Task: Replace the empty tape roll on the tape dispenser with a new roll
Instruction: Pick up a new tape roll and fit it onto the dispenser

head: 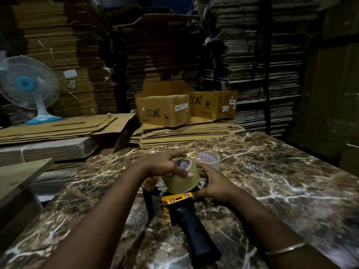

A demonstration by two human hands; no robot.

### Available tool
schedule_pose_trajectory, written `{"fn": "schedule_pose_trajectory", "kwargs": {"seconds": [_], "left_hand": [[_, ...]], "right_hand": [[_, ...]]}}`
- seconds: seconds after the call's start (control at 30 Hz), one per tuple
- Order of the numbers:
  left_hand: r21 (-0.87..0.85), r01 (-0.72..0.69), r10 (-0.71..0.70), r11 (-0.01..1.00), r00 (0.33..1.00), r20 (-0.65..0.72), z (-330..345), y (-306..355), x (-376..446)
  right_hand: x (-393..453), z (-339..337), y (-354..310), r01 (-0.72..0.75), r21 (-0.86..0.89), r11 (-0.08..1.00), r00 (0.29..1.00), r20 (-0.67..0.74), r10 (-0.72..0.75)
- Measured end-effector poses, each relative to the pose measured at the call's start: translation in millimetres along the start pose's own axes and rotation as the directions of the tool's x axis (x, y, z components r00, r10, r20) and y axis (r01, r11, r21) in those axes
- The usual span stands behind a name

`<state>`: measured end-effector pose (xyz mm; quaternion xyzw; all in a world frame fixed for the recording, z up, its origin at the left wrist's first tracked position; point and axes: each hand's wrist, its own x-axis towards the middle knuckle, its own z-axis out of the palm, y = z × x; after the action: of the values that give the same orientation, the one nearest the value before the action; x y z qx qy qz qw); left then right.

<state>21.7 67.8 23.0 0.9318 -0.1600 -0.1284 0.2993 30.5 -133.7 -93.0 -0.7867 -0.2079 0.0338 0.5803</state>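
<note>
A yellow and black tape dispenser (180, 206) lies on the marble table (272, 181), its black handle pointing toward me. A full roll of clear tape (181, 182) sits over the dispenser's head. My left hand (167, 165) grips the top of this roll, thumb on its side. My right hand (211, 181) holds the roll's right side, fingers reaching down to the yellow frame. A second roll, pale with red print on its core (208, 160), stands on the table just behind.
Two brown "boat" cartons (164, 110) sit on flat cardboard sheets (186, 134) at the table's far edge. A white and blue fan (29, 88) stands at the left. Tall cardboard stacks (252, 65) fill the background.
</note>
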Motion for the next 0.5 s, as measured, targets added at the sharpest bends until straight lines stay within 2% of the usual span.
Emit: {"fn": "schedule_pose_trajectory", "kwargs": {"seconds": [0.1, 0.23, 0.4, 0.5], "left_hand": [[0.027, 0.005, -0.004, 1.000, 1.000, -0.016, 2.1, 0.9, 5.4], [0.040, 0.036, -0.036, 0.999, 0.999, -0.001, -0.3, 3.5, 9.0], [0.149, 0.058, -0.062, 0.987, 0.998, 0.022, -1.4, 15.7, 7.2], [0.157, 0.087, -0.096, 0.984, 0.994, 0.054, -1.2, 20.7, 10.0]], "right_hand": [[-2.1, 1.4, -1.1, -0.004, -0.004, 1.000, 0.998, 0.063, 0.004], [-2.0, 4.0, -0.8, 0.002, 0.045, 0.999, 0.999, 0.042, -0.004], [-2.1, 5.4, 3.9, -0.025, 0.140, 0.990, 0.999, 0.034, 0.020], [-1.8, 5.2, 4.6, -0.028, 0.133, 0.991, 0.999, 0.019, 0.026]]}}
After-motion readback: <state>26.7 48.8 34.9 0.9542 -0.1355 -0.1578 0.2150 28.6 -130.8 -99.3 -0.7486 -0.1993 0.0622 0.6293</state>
